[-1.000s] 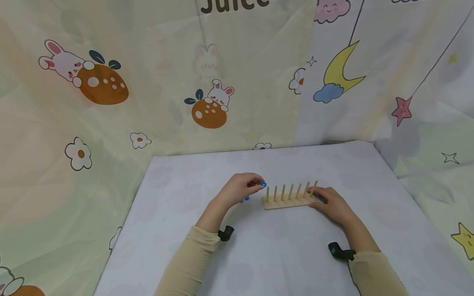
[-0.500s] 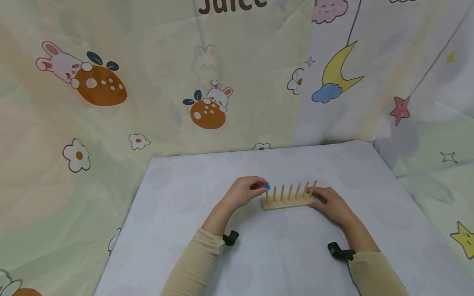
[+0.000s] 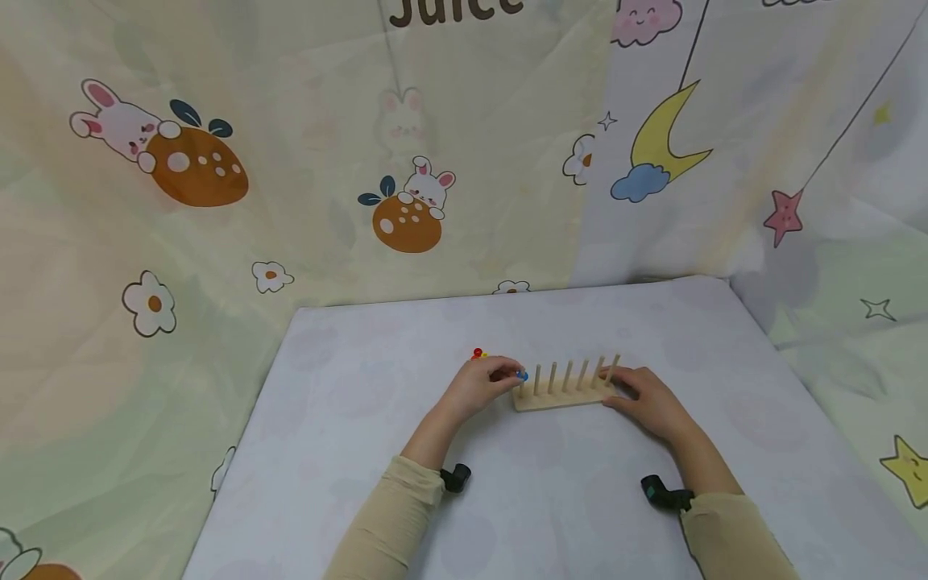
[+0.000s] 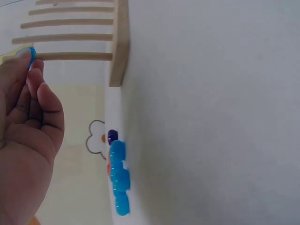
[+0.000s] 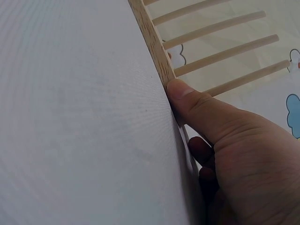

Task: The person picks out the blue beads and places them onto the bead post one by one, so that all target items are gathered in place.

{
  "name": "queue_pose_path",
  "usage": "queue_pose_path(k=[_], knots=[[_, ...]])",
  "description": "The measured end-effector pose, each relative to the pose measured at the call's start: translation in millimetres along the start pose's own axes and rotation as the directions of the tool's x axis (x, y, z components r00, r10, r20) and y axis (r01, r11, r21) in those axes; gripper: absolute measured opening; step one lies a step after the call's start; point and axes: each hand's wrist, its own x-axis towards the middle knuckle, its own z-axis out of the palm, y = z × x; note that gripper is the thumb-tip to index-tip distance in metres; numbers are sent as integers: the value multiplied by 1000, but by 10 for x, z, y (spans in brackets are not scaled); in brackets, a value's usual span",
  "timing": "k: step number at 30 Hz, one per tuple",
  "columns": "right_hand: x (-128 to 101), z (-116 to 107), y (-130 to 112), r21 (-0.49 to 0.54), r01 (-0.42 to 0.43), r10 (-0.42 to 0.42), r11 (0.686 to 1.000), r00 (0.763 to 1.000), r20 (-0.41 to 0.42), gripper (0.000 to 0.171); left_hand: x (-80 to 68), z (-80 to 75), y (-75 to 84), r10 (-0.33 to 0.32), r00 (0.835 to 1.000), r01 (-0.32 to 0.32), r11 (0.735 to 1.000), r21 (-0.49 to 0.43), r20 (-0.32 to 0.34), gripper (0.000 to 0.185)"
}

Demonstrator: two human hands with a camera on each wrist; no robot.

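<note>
Two beige sleeves reach forward over a pale table (image 3: 362, 451), each with a small black camera strapped at the wrist. The right hand (image 3: 648, 400) holds the right end of a wooden rack (image 3: 561, 396), a low base with a row of upright pegs; in the right wrist view the thumb (image 5: 197, 101) presses against the side of the base and the other fingers curl round its end. The left hand (image 3: 482, 385) is at the rack's left end, its fingertips pinched on a small blue bead (image 3: 523, 375) at the first peg (image 4: 72, 56). In the left wrist view the bead (image 4: 31, 52) sits at the tip of that peg, pinched between thumb and forefinger, with the other fingers loosely curled; whether it is already threaded on the peg cannot be told. Just beyond the left hand, a few loose beads lie on the table: a red bead (image 3: 477, 353) with a yellow one beside it in the head view, and in the left wrist view a cluster of blue beads (image 4: 118, 176) with a purple bead (image 4: 112, 136) next to it. Behind the table hangs a cloth backdrop (image 3: 217, 201) printed with rabbits, flowers, a moon and stars.
</note>
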Motion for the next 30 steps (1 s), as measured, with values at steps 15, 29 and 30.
queue_pose_path(k=[15, 29, 30], knots=[[14, 13, 20, -6, -2, 2, 1000, 1000, -2, 51, 16, 148, -152, -97, 995, 96, 995, 22, 33, 22], [7, 17, 22, -7, 10, -10, 1000, 1000, -10, 50, 4, 225, -234, -168, 981, 157, 981, 112, 94, 20], [6, 17, 21, -8, 10, -10, 1000, 1000, -11, 50, 6, 229, -237, -169, 981, 158, 981, 112, 96, 20]])
